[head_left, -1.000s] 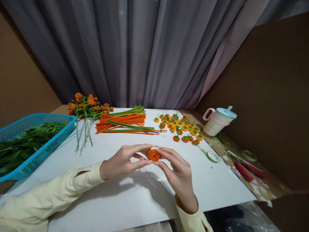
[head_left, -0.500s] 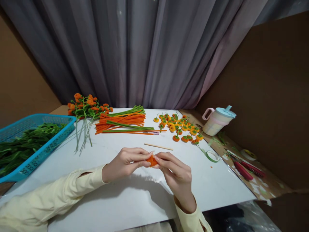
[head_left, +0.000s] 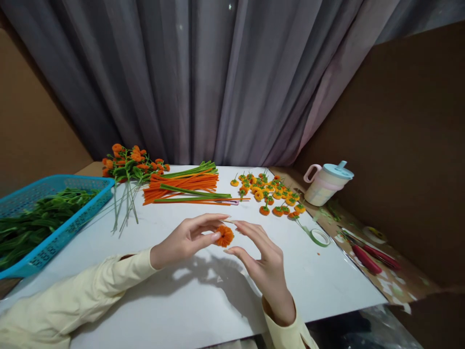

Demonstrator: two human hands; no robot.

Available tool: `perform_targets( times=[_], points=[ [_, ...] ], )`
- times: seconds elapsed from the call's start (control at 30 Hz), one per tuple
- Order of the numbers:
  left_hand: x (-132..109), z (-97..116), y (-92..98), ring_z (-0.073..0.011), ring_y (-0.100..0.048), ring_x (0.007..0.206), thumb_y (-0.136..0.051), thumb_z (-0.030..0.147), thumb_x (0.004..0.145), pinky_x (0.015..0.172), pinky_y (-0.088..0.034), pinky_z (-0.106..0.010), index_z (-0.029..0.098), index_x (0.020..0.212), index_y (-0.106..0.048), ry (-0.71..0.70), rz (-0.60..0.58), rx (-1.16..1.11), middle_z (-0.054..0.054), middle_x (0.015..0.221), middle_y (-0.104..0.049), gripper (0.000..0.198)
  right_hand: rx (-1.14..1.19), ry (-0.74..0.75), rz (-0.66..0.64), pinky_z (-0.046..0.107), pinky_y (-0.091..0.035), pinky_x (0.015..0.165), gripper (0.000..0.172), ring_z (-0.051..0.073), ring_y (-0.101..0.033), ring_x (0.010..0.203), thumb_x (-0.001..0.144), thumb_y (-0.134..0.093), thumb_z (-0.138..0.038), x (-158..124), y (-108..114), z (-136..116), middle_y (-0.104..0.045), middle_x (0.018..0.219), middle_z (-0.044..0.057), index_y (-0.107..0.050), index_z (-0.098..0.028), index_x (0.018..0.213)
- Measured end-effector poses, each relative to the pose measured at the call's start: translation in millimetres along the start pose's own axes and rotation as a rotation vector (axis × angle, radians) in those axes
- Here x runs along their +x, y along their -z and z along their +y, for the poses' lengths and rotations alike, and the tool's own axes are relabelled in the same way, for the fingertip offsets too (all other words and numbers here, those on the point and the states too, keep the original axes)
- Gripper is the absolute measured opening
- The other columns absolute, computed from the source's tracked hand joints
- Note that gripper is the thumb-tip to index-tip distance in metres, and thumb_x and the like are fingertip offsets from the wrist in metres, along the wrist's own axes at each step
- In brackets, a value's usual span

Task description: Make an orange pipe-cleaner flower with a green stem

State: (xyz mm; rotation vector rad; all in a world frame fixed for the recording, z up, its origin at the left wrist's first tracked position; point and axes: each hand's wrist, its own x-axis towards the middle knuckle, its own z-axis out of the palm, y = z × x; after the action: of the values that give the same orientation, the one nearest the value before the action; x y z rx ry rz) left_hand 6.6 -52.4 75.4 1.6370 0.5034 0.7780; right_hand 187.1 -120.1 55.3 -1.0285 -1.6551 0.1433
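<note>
Over the white table (head_left: 174, 300), my left hand (head_left: 192, 237) pinches a small orange pipe-cleaner flower head (head_left: 225, 236) between thumb and fingers. Its round, petalled face is turned toward me. To the right of the flower, my right hand (head_left: 263, 254) is open, thumb and fingers spread around it. Whether a right fingertip brushes the flower's edge I cannot tell. Behind the hands lie orange pipe cleaners (head_left: 181, 186) and green pipe cleaners (head_left: 196, 198). A thin wooden stick behind the fingers is mostly hidden.
Several small orange and yellow flower heads (head_left: 258, 195) lie at the back right. A blue basket (head_left: 69, 228) of green leaves and a bunch of orange flowers (head_left: 136, 155) are left. Right are a tape roll (head_left: 320, 237), a cup (head_left: 327, 184) and red-handled pliers (head_left: 366, 257).
My right hand has let go of the orange flower head and its fingers have spread. The flower has turned its face toward me in my left hand.
</note>
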Motion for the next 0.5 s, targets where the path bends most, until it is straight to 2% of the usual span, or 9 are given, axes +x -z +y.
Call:
perform_targets(
  times=[0.07, 0.17, 0.27, 0.33, 0.4, 0.5],
  points=[
    [2, 2, 1.3, -0.0187, -0.058, 0.101, -0.058, 0.025, 0.082, 0.085, -0.051, -0.031, 0.02, 0.114, -0.059, 0.075, 0.006, -0.113, -0.007, 0.113, -0.062, 0.033, -0.021, -0.025, -0.031, 0.034, -0.051, 0.077, 0.034, 0.02, -0.059, 0.091, 0.077, -0.067, -0.014, -1, -2, 3, -0.066, 0.098, 0.007, -0.06, -0.023, 0.11],
    [7, 3, 3.4, -0.0178, -0.061, 0.088, -0.059, 0.024, 0.08, 0.082, -0.053, -0.035, 0.018, 0.107, -0.063, 0.185, -0.044, -0.269, -0.006, 0.099, -0.065, 0.027, -0.019, -0.032, -0.052, 0.029, -0.05, 0.064, 0.017, 0.017, -0.059, 0.075, 0.082, -0.059, -0.012, -3, -3, 6, -0.064, 0.079, 0.004, -0.065, -0.021, 0.096],
    [10, 1, 5.9, -0.0201, -0.061, 0.088, -0.057, 0.026, 0.079, 0.077, -0.054, -0.038, 0.016, 0.104, -0.064, 0.257, -0.119, -0.348, -0.007, 0.098, -0.063, 0.027, -0.015, -0.045, -0.047, 0.028, -0.048, 0.06, 0.013, 0.015, -0.057, 0.067, 0.084, -0.056, -0.012, -3, -3, 6, -0.062, 0.071, 0.003, -0.066, -0.019, 0.088],
    [12, -2, 6.4, -0.0218, -0.058, 0.093, -0.058, 0.03, 0.079, 0.077, -0.054, -0.037, 0.017, 0.106, -0.063, 0.25, -0.128, -0.284, -0.008, 0.104, -0.061, 0.031, -0.021, -0.061, -0.046, 0.028, -0.047, 0.06, 0.012, 0.015, -0.057, 0.067, 0.084, -0.056, -0.013, -2, -3, 5, -0.063, 0.071, 0.003, -0.065, -0.019, 0.087],
    [13, -7, 4.9, -0.0204, -0.057, 0.094, -0.062, 0.033, 0.075, 0.076, -0.054, -0.034, 0.019, 0.108, -0.061, 0.215, -0.069, -0.12, -0.007, 0.109, -0.059, 0.036, -0.041, -0.082, -0.054, 0.028, -0.047, 0.06, 0.011, 0.015, -0.057, 0.066, 0.084, -0.055, -0.014, -2, -4, 5, -0.064, 0.072, 0.003, -0.065, -0.018, 0.087],
    [14, -19, 0.1, -0.0152, -0.059, 0.081, -0.064, 0.036, 0.074, 0.07, -0.053, -0.029, 0.018, 0.107, -0.061, 0.213, 0.009, 0.066, -0.007, 0.107, -0.06, 0.037, -0.092, -0.121, -0.084, 0.027, -0.048, 0.06, 0.012, 0.015, -0.058, 0.065, 0.085, -0.055, -0.017, -5, -4, 3, -0.065, 0.072, 0.003, -0.064, -0.018, 0.092]
  ],
)
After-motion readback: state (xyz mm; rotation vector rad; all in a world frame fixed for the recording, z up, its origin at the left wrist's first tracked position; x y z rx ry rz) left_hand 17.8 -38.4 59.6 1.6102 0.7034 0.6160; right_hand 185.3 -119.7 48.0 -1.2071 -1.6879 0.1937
